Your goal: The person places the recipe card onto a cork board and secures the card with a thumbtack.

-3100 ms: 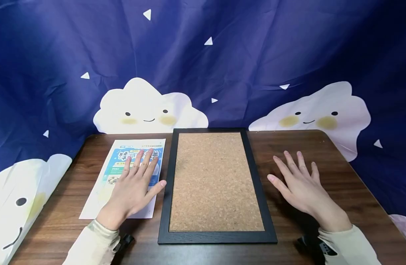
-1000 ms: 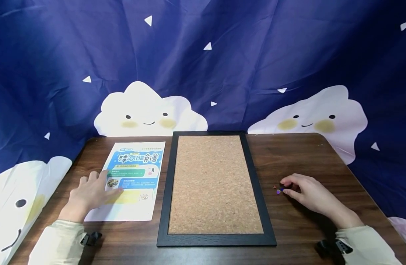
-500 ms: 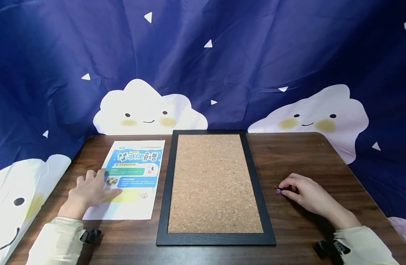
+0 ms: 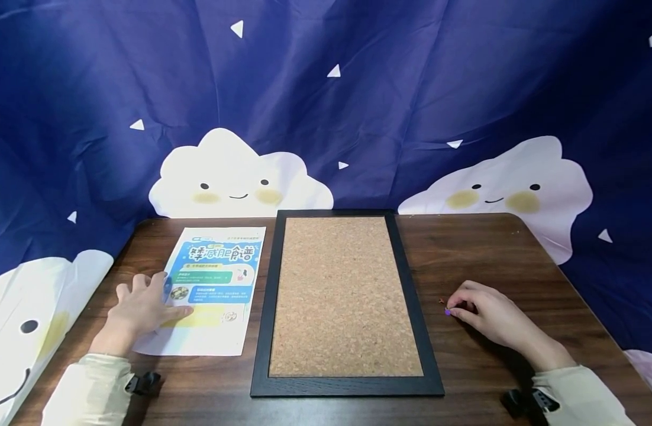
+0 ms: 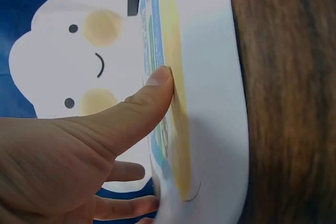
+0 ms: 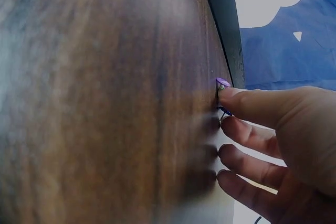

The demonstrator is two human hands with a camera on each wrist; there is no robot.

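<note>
My left hand (image 4: 136,310) lies at the left edge of a printed paper sheet (image 4: 214,340), fingers loosely bent at that edge and thumb extended over the page. The left wrist view shows the thumb touching the sheet near its yellow band, and the paper edge bowing up by the fingers. My right hand (image 4: 488,313) has thumb and forefinger pinched together low over the table, right of the framed board. At those fingertips are a purple thumbtack (image 6: 222,82) and a blue thumbtack (image 6: 226,111). A small reddish thumbtack (image 4: 441,301) lies just left of them.
A cork board (image 4: 344,296) in a black frame lies in the middle of the wooden table (image 4: 480,248), between the hands. Behind the table hangs a dark blue cloth (image 4: 283,71) printed with clouds. Black wrist devices sit under both sleeves.
Both hands lay spread at first. The left has drawn back to the paper's left edge. The right has turned inward, its thumb and forefinger closing at the thumbtacks; the purple one has shifted slightly nearer me.
</note>
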